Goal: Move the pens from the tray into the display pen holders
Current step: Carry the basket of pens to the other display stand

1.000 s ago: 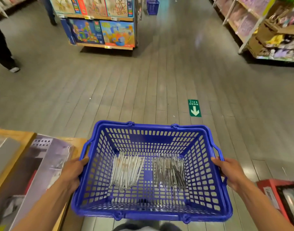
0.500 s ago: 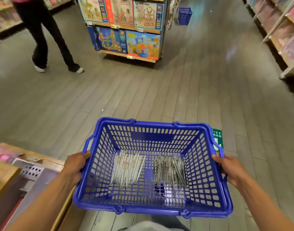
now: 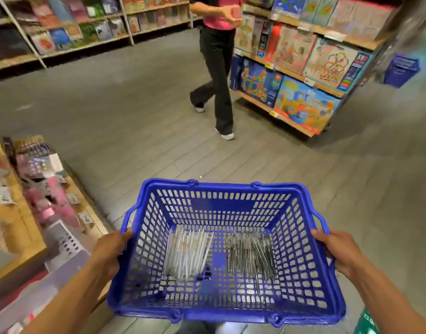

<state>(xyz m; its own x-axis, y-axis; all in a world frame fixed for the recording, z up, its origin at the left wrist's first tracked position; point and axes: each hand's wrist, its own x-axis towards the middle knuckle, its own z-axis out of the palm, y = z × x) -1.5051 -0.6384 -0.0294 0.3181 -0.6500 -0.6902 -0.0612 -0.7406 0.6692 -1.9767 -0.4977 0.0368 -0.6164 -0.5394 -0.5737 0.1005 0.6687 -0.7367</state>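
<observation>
Blue basket (image 3: 221, 307) held out front at waist level, both hands on the side rims. Left hand (image 3: 110, 251) wraps the left rim, fingers curled over the edge; right hand (image 3: 337, 254) grips the right rim the same way. Two piles of pens lie flat on the basket floor: clear/white pens (image 3: 186, 254) on the left, dark pens (image 3: 250, 254) on the right, a bare strip of basket floor between them, neither pile touching the side walls. Wooden display shelf (image 3: 19, 227) with pink items sits close on the left, its corner just beside the left hand. Grey plank floor (image 3: 134, 131) open ahead. A person in black trousers (image 3: 219, 75) walks across ahead, near a toy-box shelf unit (image 3: 298, 75) at right. Stacked blue baskets (image 3: 402, 71) far right. Book shelves (image 3: 62, 32) along the back left.
</observation>
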